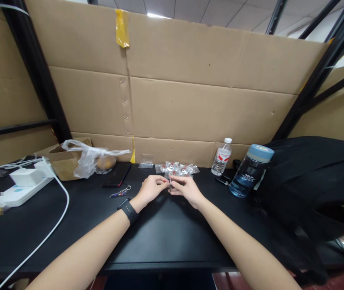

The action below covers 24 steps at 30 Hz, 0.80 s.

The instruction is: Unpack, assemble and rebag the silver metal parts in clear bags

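Over the middle of the black table, my left hand [151, 188] and my right hand [188, 191] meet fingertip to fingertip. Pinched between them is a small shiny metal ring [170, 184], seen nearly edge-on. A speck of red shows at my left fingertips; I cannot make out what it belongs to. Just beyond my fingers lies a cluster of small clear plastic packets [186, 169] with red and silvery contents. Left of my left hand rests a keychain [120, 194] with a metal ring and a colourful tag.
A flat black device [116, 176], a tied plastic bag [89, 159] and a white power strip [27, 192] are on the left. To the right stand a water bottle [221, 158], a blue-lidded bottle [248, 173] and a black backpack [307, 189]. Cardboard [190, 80] walls the back.
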Motion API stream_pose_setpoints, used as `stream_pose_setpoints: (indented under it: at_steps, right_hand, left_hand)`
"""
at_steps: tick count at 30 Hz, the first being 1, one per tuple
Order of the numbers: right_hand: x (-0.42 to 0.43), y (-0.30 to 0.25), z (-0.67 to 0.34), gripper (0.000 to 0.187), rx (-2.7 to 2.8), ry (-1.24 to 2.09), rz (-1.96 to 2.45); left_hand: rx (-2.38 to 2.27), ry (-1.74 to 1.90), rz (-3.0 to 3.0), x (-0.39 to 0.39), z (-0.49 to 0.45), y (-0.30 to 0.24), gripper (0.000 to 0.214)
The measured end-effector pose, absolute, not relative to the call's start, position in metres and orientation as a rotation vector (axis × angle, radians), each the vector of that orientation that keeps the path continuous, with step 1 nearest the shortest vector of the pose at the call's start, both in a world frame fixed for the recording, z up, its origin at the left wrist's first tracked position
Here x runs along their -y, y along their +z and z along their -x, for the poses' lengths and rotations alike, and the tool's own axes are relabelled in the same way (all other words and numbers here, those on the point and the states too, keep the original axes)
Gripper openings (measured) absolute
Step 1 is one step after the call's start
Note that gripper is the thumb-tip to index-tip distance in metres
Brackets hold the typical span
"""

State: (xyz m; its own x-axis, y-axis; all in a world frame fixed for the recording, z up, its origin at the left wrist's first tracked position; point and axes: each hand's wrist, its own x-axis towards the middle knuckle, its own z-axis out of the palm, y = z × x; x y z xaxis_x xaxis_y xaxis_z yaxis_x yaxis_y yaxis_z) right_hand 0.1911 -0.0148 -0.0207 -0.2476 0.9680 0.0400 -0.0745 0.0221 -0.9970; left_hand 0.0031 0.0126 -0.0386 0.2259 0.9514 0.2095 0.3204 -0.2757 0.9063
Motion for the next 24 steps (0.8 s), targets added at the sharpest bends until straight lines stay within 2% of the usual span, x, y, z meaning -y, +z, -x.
stream_pose_setpoints:
  at_steps: [8, 11, 17, 24]
  right_hand:
    - [0.012, -0.023, -0.196, 0.071, 1.518, 1.376, 1.008]
    - [0.010, -0.024, -0.197, 0.067, 1.534, 1.325, 1.044]
    - [0.005, -0.024, -0.203, 0.058, 1.642, 1.154, 1.090]
    - [0.003, -0.024, -0.206, 0.055, 1.770, 1.006, 1.090]
  left_hand:
    - [-1.276, 0.963, -1.976, -0.009, -0.001, -0.034, 0.023]
    - [-1.406, 0.899, -2.256, -0.009, 0.006, -0.026, 0.028]
    - [-1.931, 0.737, -2.548, -0.035, 0.042, -0.032, 0.055]
    - [-2.055, 0.399, -2.434, -0.055, 0.062, -0.046, 0.046]
